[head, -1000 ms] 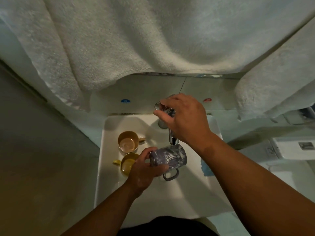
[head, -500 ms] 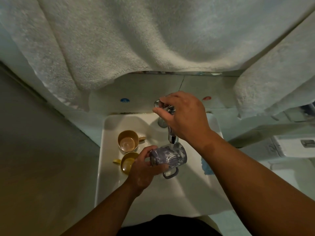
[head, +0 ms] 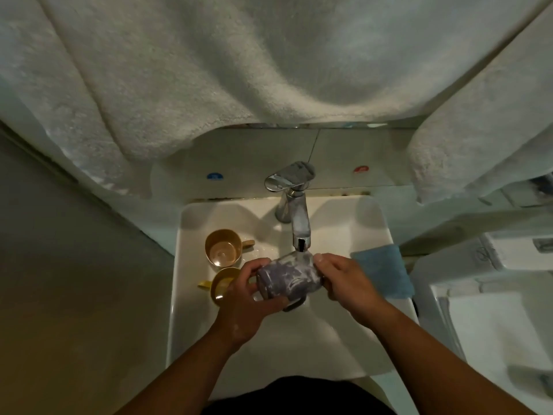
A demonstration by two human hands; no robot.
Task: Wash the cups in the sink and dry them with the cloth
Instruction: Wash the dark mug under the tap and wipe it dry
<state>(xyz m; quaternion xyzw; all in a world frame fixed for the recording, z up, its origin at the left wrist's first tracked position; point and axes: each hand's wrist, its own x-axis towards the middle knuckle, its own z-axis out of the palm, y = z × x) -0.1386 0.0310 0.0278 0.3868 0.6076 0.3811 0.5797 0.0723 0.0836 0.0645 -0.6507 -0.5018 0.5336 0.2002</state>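
Observation:
A purple patterned mug [head: 288, 278] lies on its side under the faucet spout [head: 300, 239], with water running onto it. My left hand [head: 250, 301] grips its base end from the left. My right hand [head: 344, 280] holds the rim end from the right, thumb on top. Two tan cups sit in the white sink [head: 299, 348] at the left: one upright [head: 223, 247], the other [head: 223, 284] partly hidden behind my left hand. A blue cloth [head: 383, 271] lies on the sink's right rim.
The chrome faucet handle [head: 288, 176] stands at the back of the sink. White towels [head: 239, 70] hang overhead and at the right [head: 466, 145]. A white fixture [head: 493, 310] sits to the right of the sink.
My right hand left the faucet handle and came down onto the mug's rim end. Water now runs onto the mug. My left hand kept its hold.

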